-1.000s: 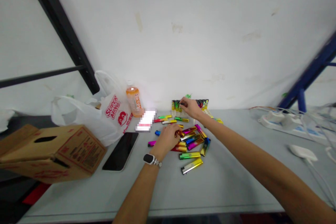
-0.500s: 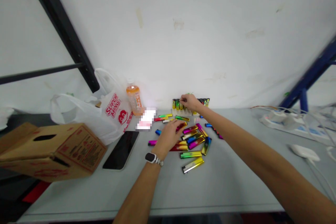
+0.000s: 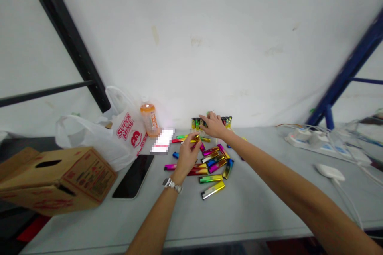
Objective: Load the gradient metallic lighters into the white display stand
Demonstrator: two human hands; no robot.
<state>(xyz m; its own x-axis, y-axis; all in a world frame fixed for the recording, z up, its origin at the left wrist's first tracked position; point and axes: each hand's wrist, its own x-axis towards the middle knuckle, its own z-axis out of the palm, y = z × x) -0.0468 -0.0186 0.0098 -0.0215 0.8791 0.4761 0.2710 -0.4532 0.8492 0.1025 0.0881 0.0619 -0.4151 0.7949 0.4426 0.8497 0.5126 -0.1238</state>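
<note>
Several shiny coloured lighters (image 3: 214,163) lie scattered on the grey table (image 3: 257,203). Against the wall stands a white tray of upright lighters (image 3: 226,121). My left hand (image 3: 187,153), with a watch on the wrist, is raised a little above the pile and pinches a gold lighter (image 3: 196,138) between its fingertips. My right hand (image 3: 213,125) reaches to the tray, fingers curled on the upright lighters at its left part. What those fingers grip is hidden.
A black phone (image 3: 133,176) lies left of the pile. Further left are a brown cardboard box (image 3: 54,183) and a white plastic bag (image 3: 119,135). An orange drink bottle (image 3: 149,119) stands by the wall. Power strips and cables (image 3: 323,143) fill the right side.
My left hand has lifted off the pile with a gold lighter pinched in it and moved toward the tray. My right hand stays at the tray. The camera has shifted slightly.
</note>
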